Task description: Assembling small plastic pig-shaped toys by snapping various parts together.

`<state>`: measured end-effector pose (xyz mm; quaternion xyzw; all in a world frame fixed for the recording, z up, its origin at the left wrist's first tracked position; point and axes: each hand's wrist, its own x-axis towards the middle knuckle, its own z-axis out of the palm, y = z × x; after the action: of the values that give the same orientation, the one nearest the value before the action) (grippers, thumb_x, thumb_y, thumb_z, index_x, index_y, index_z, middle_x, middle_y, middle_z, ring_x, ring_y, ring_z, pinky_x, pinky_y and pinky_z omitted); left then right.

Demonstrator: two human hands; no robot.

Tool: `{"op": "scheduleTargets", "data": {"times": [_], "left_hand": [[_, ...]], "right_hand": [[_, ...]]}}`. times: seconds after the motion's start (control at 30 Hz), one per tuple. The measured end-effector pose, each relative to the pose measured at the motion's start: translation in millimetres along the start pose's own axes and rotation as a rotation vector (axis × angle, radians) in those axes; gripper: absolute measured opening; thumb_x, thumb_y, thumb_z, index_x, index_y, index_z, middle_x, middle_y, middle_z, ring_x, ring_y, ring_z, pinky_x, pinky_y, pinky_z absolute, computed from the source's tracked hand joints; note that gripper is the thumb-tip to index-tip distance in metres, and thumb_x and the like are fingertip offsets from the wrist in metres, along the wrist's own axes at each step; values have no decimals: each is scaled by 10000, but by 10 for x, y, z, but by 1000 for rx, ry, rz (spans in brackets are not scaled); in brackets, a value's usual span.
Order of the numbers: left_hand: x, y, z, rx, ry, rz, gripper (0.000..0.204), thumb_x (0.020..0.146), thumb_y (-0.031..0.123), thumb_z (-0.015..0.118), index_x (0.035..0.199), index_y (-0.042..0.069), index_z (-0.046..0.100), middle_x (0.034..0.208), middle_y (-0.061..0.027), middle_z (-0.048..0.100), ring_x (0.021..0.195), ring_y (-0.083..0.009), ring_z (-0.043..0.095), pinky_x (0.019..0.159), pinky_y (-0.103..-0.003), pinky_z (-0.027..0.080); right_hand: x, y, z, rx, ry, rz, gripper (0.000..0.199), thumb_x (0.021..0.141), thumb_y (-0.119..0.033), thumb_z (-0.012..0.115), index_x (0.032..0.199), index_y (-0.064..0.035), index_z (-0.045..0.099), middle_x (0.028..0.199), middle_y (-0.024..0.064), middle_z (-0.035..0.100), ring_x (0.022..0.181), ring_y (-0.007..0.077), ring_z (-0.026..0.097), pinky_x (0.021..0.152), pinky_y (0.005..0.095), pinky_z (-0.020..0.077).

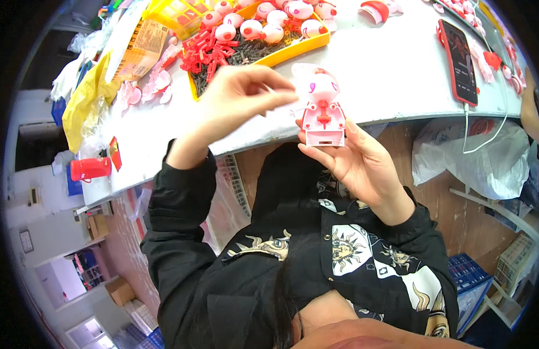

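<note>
Just off the table's front edge, my right hand [365, 166] is closed around a pink plastic toy figure [324, 113]. The figure stands upright, its pale head with purple eye markings at the top. Its body shell is open toward me, showing red inner parts. To its left, my left hand [237, 96] hovers over the table edge with thumb and fingers brought together. Those fingertips are slightly blurred, and what they pinch, if anything, I cannot make out.
A yellow tray [292, 47] holds dark springs, red plastic pieces and several toy heads. Pink shell parts [159, 84] lie left of it. A phone [457, 61] with a white cable rests at right. A red bottle [91, 169] is at the left edge.
</note>
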<state>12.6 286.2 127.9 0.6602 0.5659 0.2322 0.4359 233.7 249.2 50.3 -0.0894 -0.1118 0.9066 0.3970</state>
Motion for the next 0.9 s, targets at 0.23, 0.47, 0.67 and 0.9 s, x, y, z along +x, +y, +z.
{"op": "scheduleTargets", "data": {"times": [0.23, 0.47, 0.67, 0.9], "left_hand": [[279, -250, -665, 680, 287, 205, 182, 849, 167, 664, 918, 4, 707, 864, -55, 657, 744, -141, 608, 710, -259, 483], [380, -279, -465, 1025, 285, 210, 142, 817, 131, 641, 889, 22, 698, 885, -114, 623, 855, -266, 637, 773, -351, 495], [426, -205, -470, 1147, 245, 203, 149, 810, 140, 644, 874, 16, 696, 893, -134, 638, 834, -271, 646, 764, -352, 502], [480, -385, -756, 657, 289, 142, 207, 848, 211, 671, 931, 29, 726, 781, -45, 666, 701, -106, 626, 657, -261, 492]], "right_hand": [[-105, -46, 10, 0, 16, -5, 496, 1009, -227, 412, 1417, 24, 281, 1357, 154, 467, 1230, 278, 499, 1072, 466, 393], [-95, -21, -13, -25, 46, -18, 514, 1005, -232, 429, 1425, 17, 269, 1347, 150, 476, 1224, 269, 505, 1063, 461, 402], [-91, 21, 1, -36, 30, 9, 537, 997, -253, 450, 1429, 9, 268, 1328, 156, 489, 1203, 275, 522, 1052, 454, 414], [-110, 61, -19, -28, 12, 5, 529, 998, -232, 447, 1422, 28, 268, 1310, 182, 499, 1192, 302, 529, 1051, 443, 419]]}}
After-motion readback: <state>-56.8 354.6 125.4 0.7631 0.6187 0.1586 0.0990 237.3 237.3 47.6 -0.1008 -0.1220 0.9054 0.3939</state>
